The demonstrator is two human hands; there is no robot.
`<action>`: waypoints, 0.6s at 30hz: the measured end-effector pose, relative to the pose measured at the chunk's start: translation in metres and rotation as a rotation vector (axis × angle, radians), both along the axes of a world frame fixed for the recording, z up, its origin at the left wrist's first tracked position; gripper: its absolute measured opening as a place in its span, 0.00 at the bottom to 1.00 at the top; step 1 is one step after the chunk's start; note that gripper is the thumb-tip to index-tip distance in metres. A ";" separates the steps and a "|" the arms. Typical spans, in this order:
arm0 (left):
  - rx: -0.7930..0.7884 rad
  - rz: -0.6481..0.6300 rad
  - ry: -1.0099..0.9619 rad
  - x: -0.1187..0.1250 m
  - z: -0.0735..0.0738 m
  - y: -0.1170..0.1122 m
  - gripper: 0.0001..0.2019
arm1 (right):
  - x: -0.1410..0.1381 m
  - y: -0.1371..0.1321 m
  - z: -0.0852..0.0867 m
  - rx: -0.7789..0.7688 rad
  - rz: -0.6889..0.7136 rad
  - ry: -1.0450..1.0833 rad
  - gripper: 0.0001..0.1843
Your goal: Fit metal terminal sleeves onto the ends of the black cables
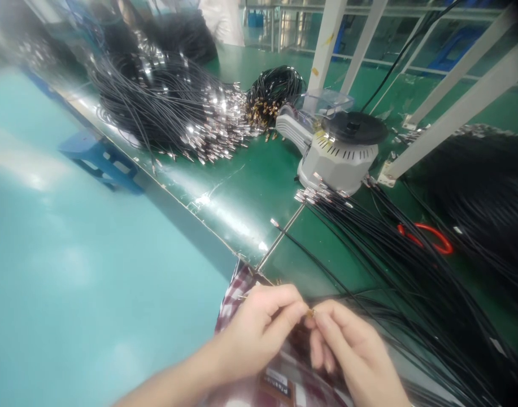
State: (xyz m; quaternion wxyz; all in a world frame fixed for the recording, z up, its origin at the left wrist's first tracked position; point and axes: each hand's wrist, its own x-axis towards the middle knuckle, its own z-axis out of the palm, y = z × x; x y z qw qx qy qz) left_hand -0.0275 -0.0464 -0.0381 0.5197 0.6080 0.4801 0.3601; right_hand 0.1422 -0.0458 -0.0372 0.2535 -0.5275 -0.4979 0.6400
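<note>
My left hand (267, 319) and my right hand (349, 345) meet over my lap at the table's near edge. Between their pinched fingertips sits a small gold-coloured connector (310, 312), mostly covered, so its detail cannot be made out. Thumb and forefinger of each hand press on it, one from each side. A thin gold-coloured pin (242, 297) pokes out beside my left hand. Just beyond my hands, one black cable (301, 246) with a metal tip lies across the green tabletop. Under my wrists is a checked cloth (235, 294) with a dark label.
A grey-white machine with a black round top (339, 152) stands on the table (225, 192). Bundles of black cables (157, 107) lie left and right of it. A red ring (428, 237) rests among the right cables. White posts (326, 51) rise behind; a blue stool (100, 161) stands left.
</note>
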 end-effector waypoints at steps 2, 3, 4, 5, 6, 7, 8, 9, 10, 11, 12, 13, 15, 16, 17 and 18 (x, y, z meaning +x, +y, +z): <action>-0.009 -0.025 -0.008 -0.002 0.001 0.002 0.15 | -0.002 -0.003 -0.001 0.089 -0.012 -0.043 0.22; -0.015 -0.037 -0.017 -0.003 0.002 0.003 0.15 | -0.002 -0.005 -0.002 0.146 -0.014 -0.070 0.21; -0.020 -0.051 -0.028 -0.003 0.003 0.004 0.15 | -0.001 -0.006 -0.004 0.213 -0.011 -0.100 0.20; -0.023 -0.063 -0.038 -0.004 0.004 0.004 0.16 | -0.001 -0.006 -0.005 0.287 -0.003 -0.133 0.20; -0.028 -0.073 -0.047 -0.004 0.006 0.005 0.16 | 0.001 -0.006 -0.007 0.369 0.009 -0.168 0.19; -0.037 -0.080 -0.050 -0.004 0.007 0.005 0.16 | 0.002 -0.006 -0.009 0.453 0.022 -0.205 0.18; -0.053 -0.077 -0.047 -0.004 0.009 0.005 0.16 | 0.004 -0.005 -0.011 0.535 0.034 -0.242 0.16; -0.074 -0.061 -0.040 -0.003 0.010 0.004 0.16 | 0.006 -0.004 -0.012 0.609 0.052 -0.272 0.14; -0.098 -0.036 -0.032 -0.002 0.011 0.004 0.16 | 0.007 -0.003 -0.013 0.665 0.078 -0.289 0.13; -0.120 -0.007 -0.023 -0.001 0.011 0.002 0.17 | 0.008 -0.002 -0.013 0.683 0.107 -0.290 0.12; -0.136 0.017 -0.013 0.000 0.011 0.001 0.16 | 0.008 -0.001 -0.013 0.646 0.133 -0.269 0.13; -0.141 0.031 0.000 0.001 0.011 0.000 0.16 | 0.008 0.000 -0.011 0.553 0.149 -0.227 0.14; -0.117 0.022 0.034 0.002 0.009 -0.002 0.15 | 0.005 0.000 -0.006 0.265 0.142 -0.114 0.19; -0.095 0.005 0.052 0.001 0.009 -0.003 0.15 | 0.003 -0.001 -0.004 0.127 0.120 -0.066 0.20; -0.073 -0.014 0.067 0.001 0.008 -0.003 0.15 | 0.002 -0.001 -0.001 0.029 0.099 -0.035 0.21; -0.053 -0.031 0.076 0.000 0.007 -0.002 0.15 | 0.000 -0.002 0.001 -0.015 0.084 -0.023 0.21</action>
